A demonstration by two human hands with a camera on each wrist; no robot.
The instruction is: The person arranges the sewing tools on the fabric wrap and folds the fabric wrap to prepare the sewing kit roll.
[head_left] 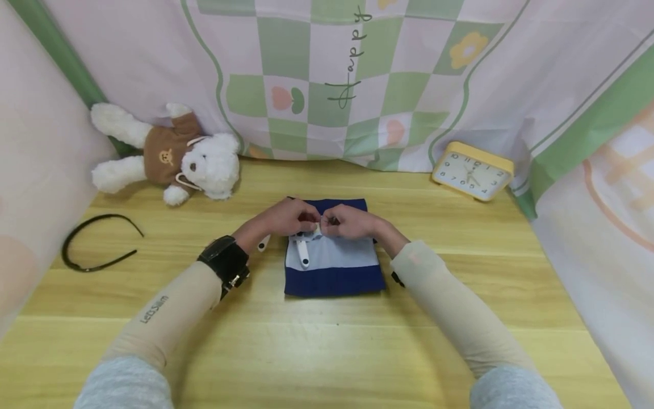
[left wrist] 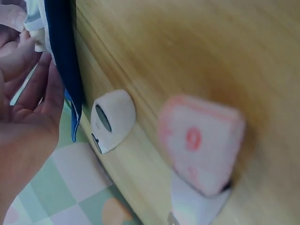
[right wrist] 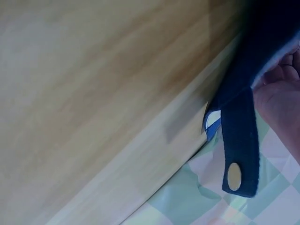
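Note:
A flat navy and pale blue fabric piece [head_left: 334,281] lies on the table, with a white strap [head_left: 303,254] bearing a dark round snap on its pale band. My left hand [head_left: 292,217] pinches a pale bit of the fabric near its upper left part. Close against it, my right hand [head_left: 351,221] pinches the same spot with curled fingers. The fingertips partly hide what lies between them. In the left wrist view, a white tab [left wrist: 115,119] with a dark oval stands beside the fabric. A navy strap [right wrist: 240,140] with a round snap hangs in the right wrist view.
On the wooden table [head_left: 306,346], a white plush dog [head_left: 217,165] in a brown top lies back left. A black headband [head_left: 65,247] is at left, and a yellow clock [head_left: 472,173] leans back right. A blurred pinkish block marked 9 [left wrist: 201,145] shows in the left wrist view.

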